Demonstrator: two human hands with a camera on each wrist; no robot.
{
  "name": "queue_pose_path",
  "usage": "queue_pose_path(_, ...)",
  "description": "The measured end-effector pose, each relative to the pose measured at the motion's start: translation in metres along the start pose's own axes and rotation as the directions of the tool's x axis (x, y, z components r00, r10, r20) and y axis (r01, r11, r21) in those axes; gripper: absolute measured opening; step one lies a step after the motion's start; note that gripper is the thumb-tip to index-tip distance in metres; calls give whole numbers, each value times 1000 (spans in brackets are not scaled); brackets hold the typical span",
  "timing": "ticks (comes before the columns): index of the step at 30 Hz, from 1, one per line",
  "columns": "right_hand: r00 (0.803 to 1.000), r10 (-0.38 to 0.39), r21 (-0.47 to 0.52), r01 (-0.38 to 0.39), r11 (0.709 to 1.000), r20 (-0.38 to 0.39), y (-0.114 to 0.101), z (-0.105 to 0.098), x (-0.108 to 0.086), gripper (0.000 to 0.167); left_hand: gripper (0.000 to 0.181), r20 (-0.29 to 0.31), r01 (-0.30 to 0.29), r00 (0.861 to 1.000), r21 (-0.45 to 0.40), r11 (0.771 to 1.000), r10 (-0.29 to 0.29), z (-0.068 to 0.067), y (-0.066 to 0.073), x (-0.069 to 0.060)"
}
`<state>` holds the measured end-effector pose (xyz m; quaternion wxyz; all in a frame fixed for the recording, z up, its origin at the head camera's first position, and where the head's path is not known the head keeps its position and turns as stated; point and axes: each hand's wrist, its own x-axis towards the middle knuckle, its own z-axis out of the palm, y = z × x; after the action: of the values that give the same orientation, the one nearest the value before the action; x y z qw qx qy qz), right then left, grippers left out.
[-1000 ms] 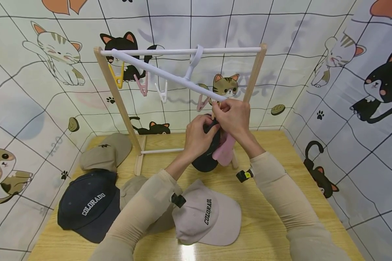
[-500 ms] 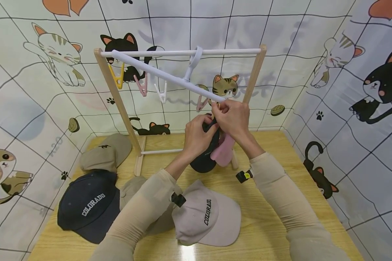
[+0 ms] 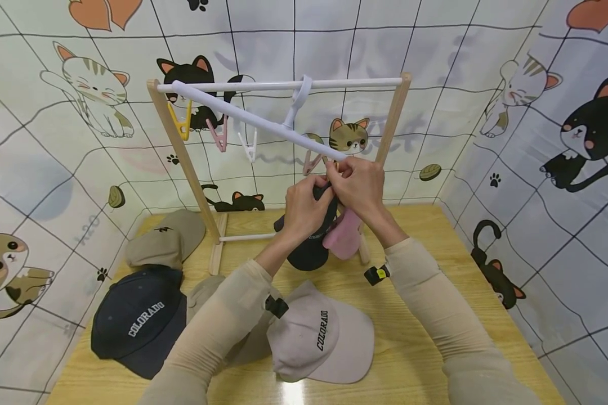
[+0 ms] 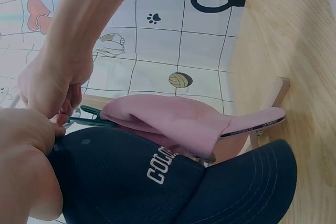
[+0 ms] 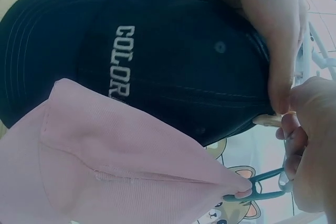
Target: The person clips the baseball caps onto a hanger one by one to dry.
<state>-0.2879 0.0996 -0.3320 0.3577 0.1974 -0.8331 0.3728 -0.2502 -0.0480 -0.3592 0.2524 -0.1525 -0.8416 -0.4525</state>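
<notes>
My left hand (image 3: pixel 305 208) pinches the top edge of a dark navy cap (image 4: pixel 126 174) that hangs brim-down with white lettering. Right against it, my right hand (image 3: pixel 358 185) pinches a small tan clip (image 5: pixel 266 121) at the cap's edge, just under the low right end of a white hanger (image 3: pixel 253 119). Fingers cover most of that clip. Beside the navy cap a pink cap (image 5: pixel 121 161) hangs from a dark green clip (image 5: pixel 257 188). Further left along the hanger are yellow (image 3: pixel 183 121), pink (image 3: pixel 218 135) and white (image 3: pixel 248 145) clips.
The tilted hanger hooks over the top bar (image 3: pixel 354 83) of a wooden-legged rack (image 3: pixel 184 163). On the table (image 3: pixel 405 337) lie a khaki cap (image 3: pixel 157 242), another navy cap (image 3: pixel 132 320), a pale lettered cap (image 3: pixel 319 332) and a beige cap (image 3: pixel 202 292) partly under my left arm.
The hanging navy cap has swung a little left, and part of its lettering now shows in the head view. Both hands stay at the hanger's right end, shifting only slightly.
</notes>
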Motion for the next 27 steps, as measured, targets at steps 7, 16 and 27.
queue_pose_path(7, 1000, 24, -19, -24, 1000, -5, -2, 2, -1, 37, 18, -13, 0, 1000, 13, 1000, 0, -1, -1, 0)
queue_pose_path(16, 999, 47, -98, -50, 994, -24, -5, 7, -4, 43, 17, -19, 12, 1000, 40, 999, -11, -5, -1, 1)
queue_pose_path(27, 999, 50, -146, -51, 988, -5, -7, 8, -4, 45, 18, -10, 6, 1000, 44, 999, -6, -7, -1, 1)
